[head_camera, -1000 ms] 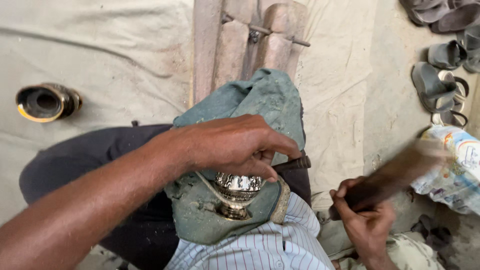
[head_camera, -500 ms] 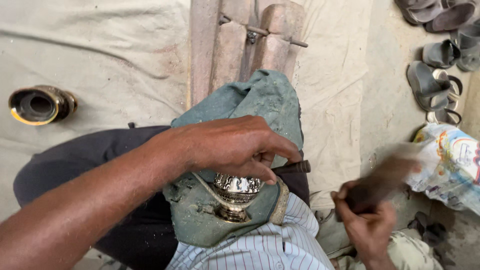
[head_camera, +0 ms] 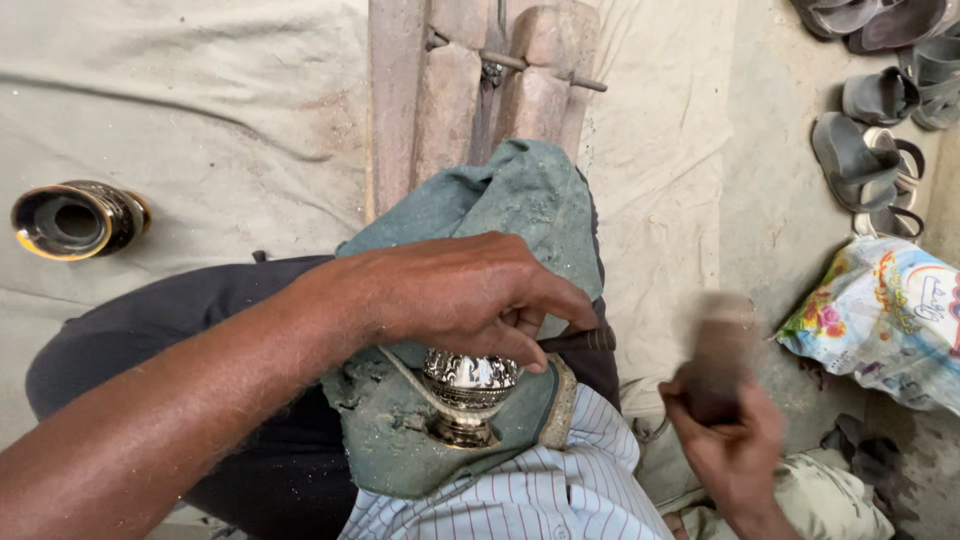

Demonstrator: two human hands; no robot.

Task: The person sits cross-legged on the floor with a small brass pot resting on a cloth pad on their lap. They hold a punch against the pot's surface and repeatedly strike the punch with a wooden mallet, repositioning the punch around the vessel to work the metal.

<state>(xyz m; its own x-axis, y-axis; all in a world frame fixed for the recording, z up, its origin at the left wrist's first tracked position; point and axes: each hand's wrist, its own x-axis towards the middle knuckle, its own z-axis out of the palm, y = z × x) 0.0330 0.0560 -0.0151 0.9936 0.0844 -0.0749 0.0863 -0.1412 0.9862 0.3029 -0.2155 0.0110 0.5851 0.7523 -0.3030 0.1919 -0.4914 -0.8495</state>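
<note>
Far left on the pale cloth-covered floor (head_camera: 200,90) lies a dark round metal vessel with a gold rim (head_camera: 75,218). Your left hand (head_camera: 460,295) presses down with curled fingers on the embossed silver metal goblet (head_camera: 468,385), which sits in the dusty green cloth (head_camera: 520,200) on your lap. To the right, your right hand (head_camera: 730,450) grips a blurred brown wooden mallet (head_camera: 722,345). Grey sandals (head_camera: 865,150) lie far right.
</note>
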